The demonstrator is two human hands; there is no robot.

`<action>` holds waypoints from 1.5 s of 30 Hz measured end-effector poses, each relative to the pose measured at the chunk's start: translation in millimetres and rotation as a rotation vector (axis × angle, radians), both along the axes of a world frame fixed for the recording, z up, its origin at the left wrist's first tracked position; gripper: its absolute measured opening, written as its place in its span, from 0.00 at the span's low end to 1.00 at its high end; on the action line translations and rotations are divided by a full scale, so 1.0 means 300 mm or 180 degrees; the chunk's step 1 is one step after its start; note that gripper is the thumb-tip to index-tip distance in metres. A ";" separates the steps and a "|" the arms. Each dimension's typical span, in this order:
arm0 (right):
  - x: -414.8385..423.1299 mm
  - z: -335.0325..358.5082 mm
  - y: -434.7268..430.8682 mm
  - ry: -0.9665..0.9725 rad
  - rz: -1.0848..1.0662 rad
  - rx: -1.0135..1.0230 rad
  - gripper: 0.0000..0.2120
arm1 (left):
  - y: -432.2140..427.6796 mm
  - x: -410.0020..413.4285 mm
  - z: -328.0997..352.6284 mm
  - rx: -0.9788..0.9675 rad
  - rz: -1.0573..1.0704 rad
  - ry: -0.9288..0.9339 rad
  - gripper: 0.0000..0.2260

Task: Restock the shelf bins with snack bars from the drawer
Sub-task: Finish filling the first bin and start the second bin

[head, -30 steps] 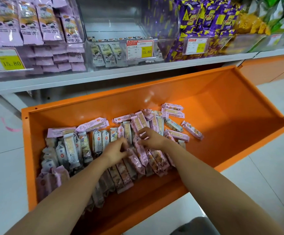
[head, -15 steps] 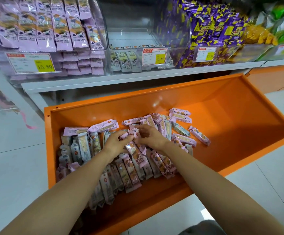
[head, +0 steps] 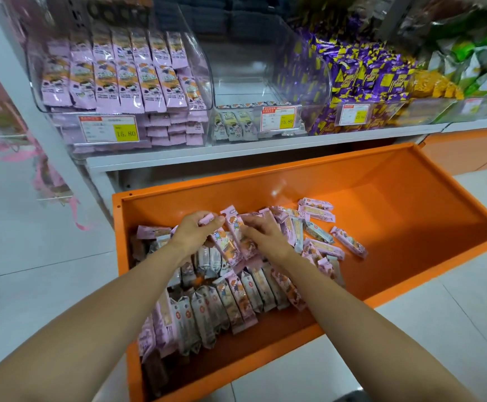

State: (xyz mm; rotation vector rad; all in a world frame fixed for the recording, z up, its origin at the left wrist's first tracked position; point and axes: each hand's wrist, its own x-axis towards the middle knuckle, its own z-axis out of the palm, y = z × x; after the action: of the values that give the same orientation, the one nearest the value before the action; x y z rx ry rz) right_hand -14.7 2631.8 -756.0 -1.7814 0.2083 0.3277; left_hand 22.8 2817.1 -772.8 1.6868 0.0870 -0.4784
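Note:
An open orange drawer holds several pink and grey wrapped snack bars in its left half. My left hand and my right hand meet over the pile, and both grip a small bunch of pink snack bars lifted between them. On the white shelf above stand clear bins: a left bin stacked high with pink bars, and a middle bin with only a low row of bars at its front.
A bin of purple-and-yellow packets and green packets sit to the right on the shelf. Price tags hang on the bin fronts. The drawer's right half is bare orange metal. White tiled floor surrounds the drawer.
Both hands have gathered bars and raised the bunch slightly off the pile. My view has tilted up and shifted left, bringing more of the shelf bins into sight.

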 end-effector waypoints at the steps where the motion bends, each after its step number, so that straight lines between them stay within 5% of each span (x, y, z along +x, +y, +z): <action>1: -0.007 0.003 0.016 -0.0078 0.0028 -0.0029 0.18 | 0.006 0.001 0.011 -0.0004 -0.0035 0.0013 0.16; 6: -0.033 0.027 0.077 -0.0261 -0.0102 0.0227 0.12 | 0.044 -0.026 0.089 -0.0032 -0.0039 -0.0020 0.03; 9: -0.050 0.050 0.099 -0.0388 0.0012 0.0194 0.09 | 0.072 -0.024 0.112 -0.0043 0.0043 0.0024 0.07; 12: -0.063 0.058 0.115 -0.0553 0.0322 -0.0030 0.19 | 0.098 -0.019 0.135 -0.0096 0.0265 0.0019 0.16; 17: -0.073 0.078 0.160 -0.1021 0.0563 -0.0953 0.40 | 0.115 -0.022 0.210 -0.0246 0.0579 -0.0057 0.13; 24: -0.055 0.178 0.216 -0.1723 -0.0198 -0.0828 0.34 | 0.113 -0.055 0.314 -0.0916 0.0388 -0.0046 0.29; 29: -0.028 0.236 0.232 -0.1640 -0.0096 -0.0385 0.36 | 0.099 -0.071 0.372 -0.0718 0.0248 -0.0175 0.07; 36: 0.018 0.356 0.220 -0.1767 0.0044 -0.0160 0.27 | 0.127 -0.036 0.498 -0.0783 0.0425 -0.0576 0.11; 45: 0.167 0.559 0.308 -0.2180 -0.0920 -0.0354 0.16 | 0.224 0.028 0.645 -0.0939 0.0689 -0.0495 0.17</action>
State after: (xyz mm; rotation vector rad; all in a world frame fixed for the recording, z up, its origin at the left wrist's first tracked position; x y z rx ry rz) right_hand 35.3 2724.1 -588.3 -1.8398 -0.0094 -0.5088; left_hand 31.1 2884.2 -579.2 1.4001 0.0802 -0.1858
